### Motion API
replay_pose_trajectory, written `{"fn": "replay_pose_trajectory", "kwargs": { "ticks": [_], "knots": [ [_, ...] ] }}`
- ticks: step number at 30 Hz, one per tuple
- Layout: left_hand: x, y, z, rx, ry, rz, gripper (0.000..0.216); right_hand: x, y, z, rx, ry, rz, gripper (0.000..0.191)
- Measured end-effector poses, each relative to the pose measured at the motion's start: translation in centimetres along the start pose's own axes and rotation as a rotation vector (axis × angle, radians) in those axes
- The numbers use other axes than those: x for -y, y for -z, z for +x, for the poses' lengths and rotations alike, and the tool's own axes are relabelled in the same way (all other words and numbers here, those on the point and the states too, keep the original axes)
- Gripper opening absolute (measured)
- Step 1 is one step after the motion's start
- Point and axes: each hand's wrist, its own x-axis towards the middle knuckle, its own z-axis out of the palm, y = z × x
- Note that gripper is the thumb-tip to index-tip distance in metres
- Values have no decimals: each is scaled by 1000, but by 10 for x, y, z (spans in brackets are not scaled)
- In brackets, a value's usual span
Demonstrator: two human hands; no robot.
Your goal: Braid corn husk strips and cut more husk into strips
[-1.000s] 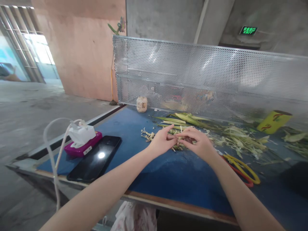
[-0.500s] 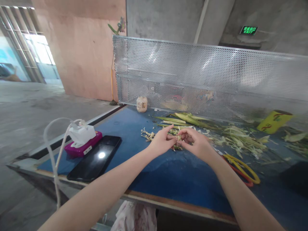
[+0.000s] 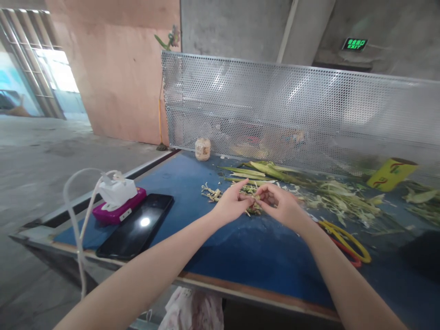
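Observation:
In the middle of the blue tabletop, my left hand (image 3: 233,201) and my right hand (image 3: 280,201) meet at the fingertips. Both are closed in a pinch around a small pale plant piece (image 3: 255,197), mostly hidden by the fingers. Under and behind them lies a small pile of plant scraps (image 3: 253,210). Some pale, curly plant bits (image 3: 211,193) lie just left of my left hand. Long green leaves or husks (image 3: 271,170) are spread beyond the hands. By my right wrist rest scissors with yellow and red handles (image 3: 347,240), their blades partly covered by my arm.
A black phone (image 3: 135,227) lies at the left, beside a magenta power strip (image 3: 120,208) with a white charger (image 3: 117,190) and cable. A whitish jar (image 3: 202,149) stands near the perforated metal screen (image 3: 240,105). Pale leaves (image 3: 343,197) and a yellow can (image 3: 392,174) are at the right.
The fingertips of both hands have shifted slightly, and the pale piece between them shows less. Everything else lies as before.

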Motion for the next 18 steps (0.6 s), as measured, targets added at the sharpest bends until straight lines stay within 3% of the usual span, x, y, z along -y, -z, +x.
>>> {"fn": "replay_pose_trajectory", "kwargs": {
  "ticks": [11, 18],
  "knots": [
    [-2, 1, 0, -12, 10, -118, 64, 5, 3, -2, -33, 267, -291, 11],
    [-2, 3, 1, -31, 53, -248, 63, 1, 5, -2, -13, 295, -382, 19]
  ]
}}
